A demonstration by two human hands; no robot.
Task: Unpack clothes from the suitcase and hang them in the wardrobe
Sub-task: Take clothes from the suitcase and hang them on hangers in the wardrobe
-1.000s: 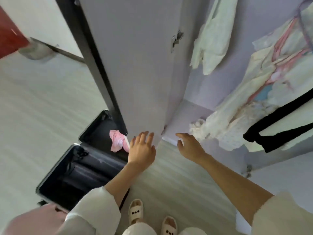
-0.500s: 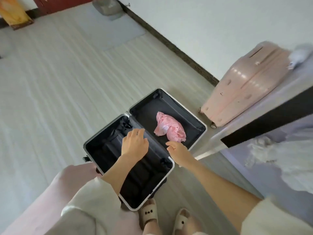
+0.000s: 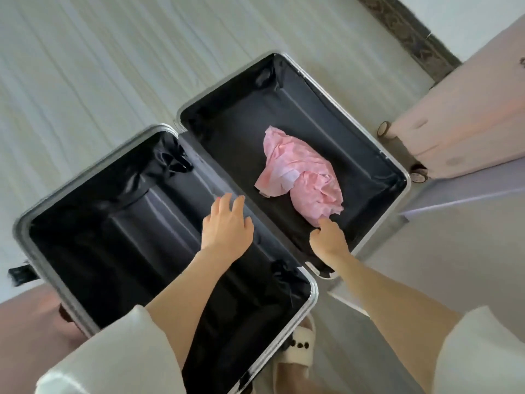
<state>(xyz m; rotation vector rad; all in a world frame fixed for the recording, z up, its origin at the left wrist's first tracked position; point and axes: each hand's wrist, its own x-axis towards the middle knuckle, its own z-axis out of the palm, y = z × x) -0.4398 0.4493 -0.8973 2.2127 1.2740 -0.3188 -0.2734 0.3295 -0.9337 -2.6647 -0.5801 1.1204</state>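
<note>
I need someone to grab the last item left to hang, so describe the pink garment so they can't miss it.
Find the open black-lined suitcase lying flat on the pale floor, both halves showing. In the half farther from the person, on the side towards the pink hard-shell case, lies the pink garment, crumpled in a heap. It is the only thing in either half, bright pink on black, with the right hand at its near edge.

suitcase [image 3: 377, 155]: black-lined, silver rim, open flat on floor | pink garment [image 3: 304, 177]: crumpled, in far half | near half: bare lining

Pale wood-grain floor [image 3: 99, 66], dark skirting [image 3: 409, 32].
</note>
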